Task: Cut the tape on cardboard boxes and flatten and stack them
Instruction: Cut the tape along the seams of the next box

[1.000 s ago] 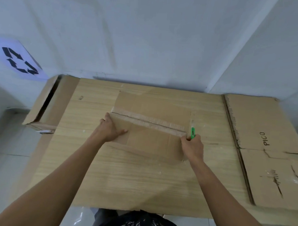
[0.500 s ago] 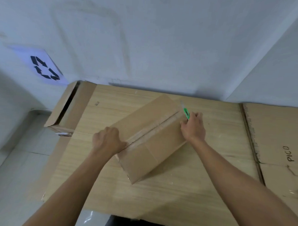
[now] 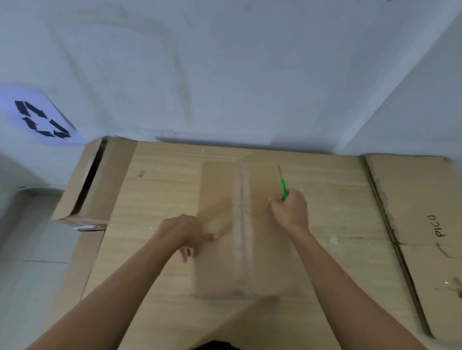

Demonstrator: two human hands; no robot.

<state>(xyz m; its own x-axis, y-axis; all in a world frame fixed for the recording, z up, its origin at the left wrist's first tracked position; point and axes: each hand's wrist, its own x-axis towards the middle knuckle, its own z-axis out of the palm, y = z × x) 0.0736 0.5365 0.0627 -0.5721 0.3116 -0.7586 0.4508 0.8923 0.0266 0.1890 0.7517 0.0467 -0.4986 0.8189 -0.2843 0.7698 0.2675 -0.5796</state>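
A closed cardboard box [image 3: 222, 227] lies on the wooden table [image 3: 157, 198], its long side pointing away from me. A strip of tape [image 3: 242, 223] runs lengthwise down the middle of its top. My left hand [image 3: 185, 232] grips the box's left edge, thumb on top. My right hand [image 3: 290, 210] sits at the box's right edge and holds a green utility knife [image 3: 283, 187], whose blade points away from me. The box is blurred by motion.
Flattened cardboard marked PICO [image 3: 421, 222] covers the right end of the table. An open cardboard box [image 3: 91, 184] leans at the table's left end. A recycling sign [image 3: 41, 119] is on the wall at left. White walls close the back and right.
The box has turned from lying crosswise, through a diagonal, to pointing lengthwise away from me. Both hands moved with it, the right one keeping the knife.
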